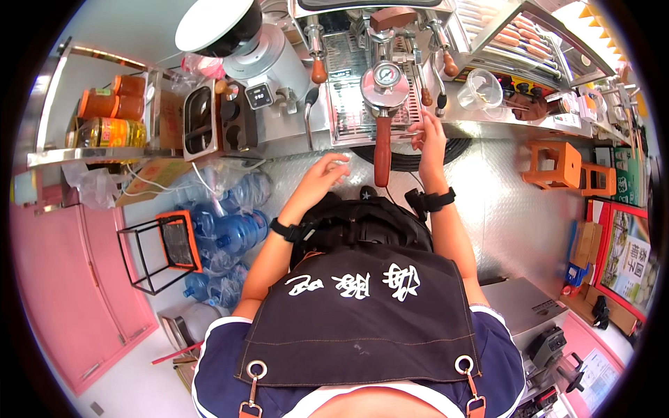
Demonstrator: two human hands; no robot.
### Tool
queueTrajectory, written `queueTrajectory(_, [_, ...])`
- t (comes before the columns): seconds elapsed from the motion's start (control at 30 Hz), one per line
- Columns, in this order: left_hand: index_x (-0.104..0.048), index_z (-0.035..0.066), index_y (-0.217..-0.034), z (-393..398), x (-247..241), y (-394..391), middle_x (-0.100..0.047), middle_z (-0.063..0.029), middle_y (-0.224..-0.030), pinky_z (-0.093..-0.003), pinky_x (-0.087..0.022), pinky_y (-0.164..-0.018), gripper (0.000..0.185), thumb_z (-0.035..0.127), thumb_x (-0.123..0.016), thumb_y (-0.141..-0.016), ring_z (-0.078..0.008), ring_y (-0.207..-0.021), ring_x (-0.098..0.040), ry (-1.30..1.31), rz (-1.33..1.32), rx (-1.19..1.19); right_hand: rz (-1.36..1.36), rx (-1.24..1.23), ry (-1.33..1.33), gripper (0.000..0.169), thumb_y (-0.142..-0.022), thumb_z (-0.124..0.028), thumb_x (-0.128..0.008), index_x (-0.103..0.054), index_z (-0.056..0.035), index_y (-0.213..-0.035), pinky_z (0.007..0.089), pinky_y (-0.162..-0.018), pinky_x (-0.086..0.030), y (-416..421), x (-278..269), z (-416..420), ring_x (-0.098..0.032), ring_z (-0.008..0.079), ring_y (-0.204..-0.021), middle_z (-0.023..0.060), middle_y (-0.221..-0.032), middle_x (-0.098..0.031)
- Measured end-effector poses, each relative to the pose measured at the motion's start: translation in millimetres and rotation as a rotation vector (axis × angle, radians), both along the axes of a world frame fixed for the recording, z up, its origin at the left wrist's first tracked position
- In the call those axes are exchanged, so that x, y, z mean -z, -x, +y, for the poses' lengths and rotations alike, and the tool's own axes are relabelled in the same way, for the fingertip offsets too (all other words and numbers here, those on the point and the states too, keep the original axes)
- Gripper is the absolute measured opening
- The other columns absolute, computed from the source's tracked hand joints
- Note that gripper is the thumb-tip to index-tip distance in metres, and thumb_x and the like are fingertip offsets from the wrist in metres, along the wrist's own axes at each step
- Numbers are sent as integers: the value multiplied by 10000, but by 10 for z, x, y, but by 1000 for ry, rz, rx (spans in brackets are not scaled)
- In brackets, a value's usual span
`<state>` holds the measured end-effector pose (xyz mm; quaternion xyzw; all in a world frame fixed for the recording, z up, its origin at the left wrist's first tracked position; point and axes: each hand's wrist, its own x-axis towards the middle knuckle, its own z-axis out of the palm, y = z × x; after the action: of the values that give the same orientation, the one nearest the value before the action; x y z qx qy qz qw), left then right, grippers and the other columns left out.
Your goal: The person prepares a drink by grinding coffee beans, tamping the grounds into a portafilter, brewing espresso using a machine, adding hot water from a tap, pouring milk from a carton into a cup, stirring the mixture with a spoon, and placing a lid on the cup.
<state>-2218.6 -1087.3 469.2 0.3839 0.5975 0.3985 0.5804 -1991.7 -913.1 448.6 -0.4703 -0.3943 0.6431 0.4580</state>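
Note:
My left hand (328,173) hangs in the air before the counter's front edge, its fingers loosely bent and nothing in them. My right hand (429,140) is raised at the front right of the drip tray (342,125), fingers slightly spread and holding nothing; whether the fingertips touch the tray I cannot tell. Between the hands, the red wooden handle of a portafilter (383,151) points towards me from the espresso machine's group head (385,91), which carries a round pressure gauge (387,74). Steam wands (311,99) and wooden-knobbed levers (318,70) flank it.
Left of the machine stand a coffee grinder (266,62) and a steel knock box (199,123). On the right are a clear plastic tub (480,90) and a sausage roller grill (522,42). Blue water bottles (238,232) and orange stools (554,164) stand on the floor, near coiled black hose (460,151).

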Motion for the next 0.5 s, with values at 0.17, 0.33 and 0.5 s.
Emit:
queueTrajectory(0.17, [-574, 101, -1279, -204, 16, 302, -687, -25, -1024, -261, -484, -825, 307, 265, -560, -1019, -98, -888, -605, 25, 27, -34, 116, -37, 62, 403, -1048, -381, -433, -581, -28, -1175, 240, -531, -406, 82, -243, 172, -526, 99, -594, 46, -833, -651])
queueTrajectory(0.33, [-566, 69, -1270, -189, -24, 589, -682, -37, -1016, -265, -479, -848, 278, 166, -534, -1011, -107, -887, -597, -14, 41, 30, 182, 74, 33, 424, -1043, -421, -438, -607, -48, -934, 253, -497, -387, 177, -171, 165, -538, 98, -592, 20, -773, -613])
queueTrajectory(0.5, [-559, 57, -1272, -139, -80, 986, -674, -48, -1023, -265, -479, -859, 289, 92, -516, -989, -118, -890, -598, -29, 77, 189, 277, 307, -155, 307, -1054, -344, -451, -598, -85, -977, 224, -490, -373, 504, -579, 50, -498, 63, -573, -29, -708, -546])
